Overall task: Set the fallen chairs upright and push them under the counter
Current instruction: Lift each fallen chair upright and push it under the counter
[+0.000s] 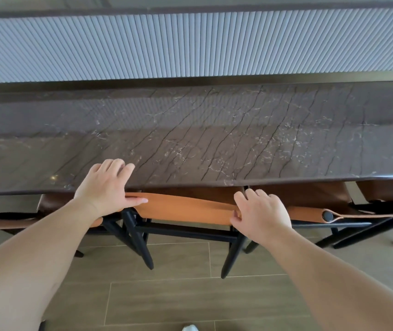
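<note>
Holding the backrest [186, 206] of the upright middle chair, our left hand [106, 187] and right hand [261, 211] grip its ends at the counter [214, 139].

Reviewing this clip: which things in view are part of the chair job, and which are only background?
Job:
middle chair, upright, both hands on its backrest
left hand
right hand
counter
left chair and right chair, upright at the counter

Background:
ribbed wall panel
tiled floor
white object at the bottom edge
</note>
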Demonstrator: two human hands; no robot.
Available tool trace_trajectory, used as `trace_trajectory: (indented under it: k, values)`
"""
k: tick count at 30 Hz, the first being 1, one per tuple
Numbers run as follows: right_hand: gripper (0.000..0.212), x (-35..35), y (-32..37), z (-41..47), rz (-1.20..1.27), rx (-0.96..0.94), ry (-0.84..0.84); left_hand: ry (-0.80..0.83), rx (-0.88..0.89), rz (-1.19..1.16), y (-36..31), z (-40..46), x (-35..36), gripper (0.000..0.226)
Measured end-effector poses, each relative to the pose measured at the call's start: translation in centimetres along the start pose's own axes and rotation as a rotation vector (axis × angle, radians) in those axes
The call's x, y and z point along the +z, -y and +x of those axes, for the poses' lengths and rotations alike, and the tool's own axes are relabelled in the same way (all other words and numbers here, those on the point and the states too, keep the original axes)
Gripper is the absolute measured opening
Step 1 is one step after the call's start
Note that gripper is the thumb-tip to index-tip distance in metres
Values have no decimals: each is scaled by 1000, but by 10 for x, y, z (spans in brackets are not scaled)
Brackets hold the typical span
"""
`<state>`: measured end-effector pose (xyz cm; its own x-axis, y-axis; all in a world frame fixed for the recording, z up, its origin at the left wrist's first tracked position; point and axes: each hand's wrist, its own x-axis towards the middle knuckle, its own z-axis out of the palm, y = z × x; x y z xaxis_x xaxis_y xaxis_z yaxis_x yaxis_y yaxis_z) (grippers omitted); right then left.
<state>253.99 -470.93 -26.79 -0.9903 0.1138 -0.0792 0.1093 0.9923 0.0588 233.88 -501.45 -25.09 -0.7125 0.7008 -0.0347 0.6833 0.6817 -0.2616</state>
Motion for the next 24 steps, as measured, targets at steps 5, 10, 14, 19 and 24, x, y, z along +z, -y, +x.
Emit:
trace_trajectory:
  k: [5, 10, 14, 19, 24]
  values:
    - [21, 9, 9, -12, -88, -28, 2, 11, 7, -21, -2, -19, 4, 94]
    - [22, 18, 8, -12, -112, -86, -121, 55, -22, -102, -4, -19, 5, 92]
    - [23, 18, 5, -6, -113, -99, -204, 72, -62, -124, -4, -21, 5, 99]
    - [22, 16, -6, 4, -122, -145, -194, 81, -97, -131, -12, -22, 8, 101]
    - [20, 16, -23, 14, -145, -218, -217, 61, -131, -134, -21, -23, 12, 101]
